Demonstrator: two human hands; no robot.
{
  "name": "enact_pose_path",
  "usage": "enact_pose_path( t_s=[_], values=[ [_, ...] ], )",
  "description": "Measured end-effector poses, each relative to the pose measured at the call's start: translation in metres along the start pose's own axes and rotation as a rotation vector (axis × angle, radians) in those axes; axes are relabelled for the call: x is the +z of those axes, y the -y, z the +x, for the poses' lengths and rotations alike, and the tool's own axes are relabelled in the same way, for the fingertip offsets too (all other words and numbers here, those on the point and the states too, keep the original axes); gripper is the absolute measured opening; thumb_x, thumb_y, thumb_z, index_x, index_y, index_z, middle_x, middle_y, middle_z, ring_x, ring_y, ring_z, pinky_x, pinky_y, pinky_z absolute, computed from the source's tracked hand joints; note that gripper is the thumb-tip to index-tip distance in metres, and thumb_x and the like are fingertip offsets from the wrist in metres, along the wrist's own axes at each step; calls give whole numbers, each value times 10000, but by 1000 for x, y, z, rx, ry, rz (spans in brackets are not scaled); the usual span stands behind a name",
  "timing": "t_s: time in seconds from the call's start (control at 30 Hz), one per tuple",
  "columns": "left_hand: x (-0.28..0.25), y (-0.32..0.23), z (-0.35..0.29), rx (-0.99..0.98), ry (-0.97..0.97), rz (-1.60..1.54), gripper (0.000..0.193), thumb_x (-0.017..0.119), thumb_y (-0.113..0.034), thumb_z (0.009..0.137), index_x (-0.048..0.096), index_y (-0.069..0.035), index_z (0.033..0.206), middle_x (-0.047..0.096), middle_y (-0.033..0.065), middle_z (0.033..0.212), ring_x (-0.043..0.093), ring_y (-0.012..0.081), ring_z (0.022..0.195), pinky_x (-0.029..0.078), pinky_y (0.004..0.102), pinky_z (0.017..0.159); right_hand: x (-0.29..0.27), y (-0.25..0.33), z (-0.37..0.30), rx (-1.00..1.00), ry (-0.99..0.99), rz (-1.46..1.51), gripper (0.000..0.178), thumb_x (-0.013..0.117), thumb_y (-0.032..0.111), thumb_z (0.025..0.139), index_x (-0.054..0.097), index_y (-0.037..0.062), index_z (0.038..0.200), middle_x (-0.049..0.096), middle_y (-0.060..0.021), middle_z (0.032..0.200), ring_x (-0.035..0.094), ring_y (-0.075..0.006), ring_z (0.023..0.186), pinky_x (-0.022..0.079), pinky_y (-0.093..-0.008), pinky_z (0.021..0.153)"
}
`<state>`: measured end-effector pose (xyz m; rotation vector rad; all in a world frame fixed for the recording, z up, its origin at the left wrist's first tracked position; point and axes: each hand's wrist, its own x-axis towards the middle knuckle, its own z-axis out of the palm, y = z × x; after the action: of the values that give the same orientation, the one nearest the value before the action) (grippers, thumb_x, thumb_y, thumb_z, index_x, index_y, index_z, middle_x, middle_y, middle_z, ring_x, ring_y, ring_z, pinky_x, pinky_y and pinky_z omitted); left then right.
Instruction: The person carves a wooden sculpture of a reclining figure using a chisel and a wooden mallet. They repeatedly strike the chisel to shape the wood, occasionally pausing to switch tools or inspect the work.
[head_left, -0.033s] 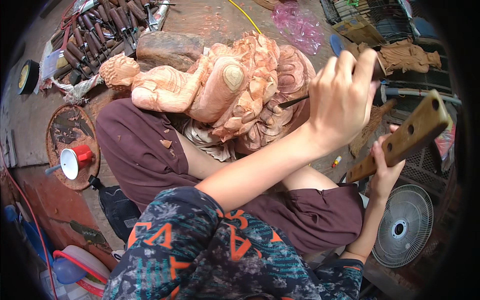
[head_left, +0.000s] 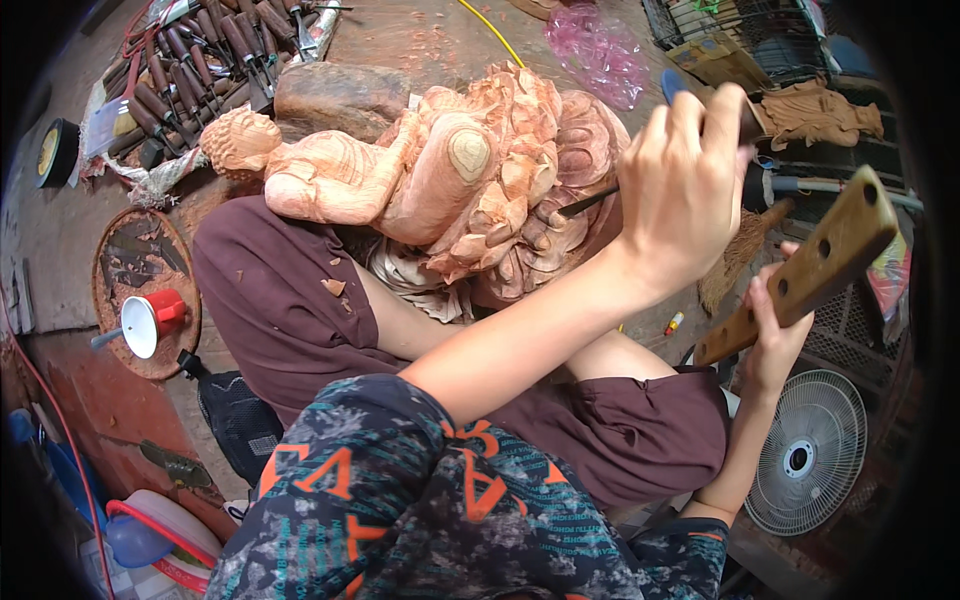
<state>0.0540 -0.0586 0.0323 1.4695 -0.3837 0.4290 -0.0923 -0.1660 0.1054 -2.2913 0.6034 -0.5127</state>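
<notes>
A carved pale wooden statue [head_left: 335,180] of a seated figure lies on its side before my crossed legs, its curly head to the left and its petalled base to the right. My left hand [head_left: 685,190] is closed around the dark handle of a chisel [head_left: 590,202]. The chisel's blade points left, its tip at the carved petals of the base; whether it touches is hard to see. Farther right, my right hand [head_left: 778,325] grips a flat wooden mallet [head_left: 815,270] with round holes, held slanting up and away from the chisel.
A dark wooden block [head_left: 340,95] lies behind the statue. Several chisels [head_left: 185,80] are heaped at the far left. A red cup [head_left: 155,320] stands on a round tray [head_left: 105,265]. A fan [head_left: 800,458] is at the lower right; a small carved figure [head_left: 820,115] lies beyond.
The mallet's far end has risen slightly, along with my right hand. My left hand and the chisel have barely shifted.
</notes>
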Motion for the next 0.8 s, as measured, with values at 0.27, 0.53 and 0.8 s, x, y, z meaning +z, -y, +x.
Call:
enact_pose_path(
  t_s=[0.27, 0.53, 0.8],
  values=[
    [35, 30, 16, -248, -77, 337, 507, 554, -20, 829, 469, 63, 1323, 542, 177, 961, 590, 304, 875, 527, 377, 683, 8, 23, 79, 192, 246, 74, 504, 618, 218, 932, 468, -14, 1353, 470, 15, 742, 465, -61, 652, 397, -209, 612],
    [23, 21, 12, -142, -200, 283, 497, 575, -42, 808, 488, 64, 1285, 534, 171, 940, 585, 301, 839, 523, 369, 665, 8, 21, 90, -75, 306, -369, 341, 690, 32, 817, 564, 16, 1134, 540, 19, 823, 518, -64, 728, 432, -223, 650],
    [27, 24, 12, -159, -209, 270, 473, 575, -35, 801, 495, 67, 1256, 542, 165, 915, 593, 303, 824, 523, 374, 664, 7, 22, 88, -14, 313, -416, 440, 666, -15, 790, 544, 9, 1212, 537, 15, 862, 499, -79, 758, 435, -233, 696]
  ],
)
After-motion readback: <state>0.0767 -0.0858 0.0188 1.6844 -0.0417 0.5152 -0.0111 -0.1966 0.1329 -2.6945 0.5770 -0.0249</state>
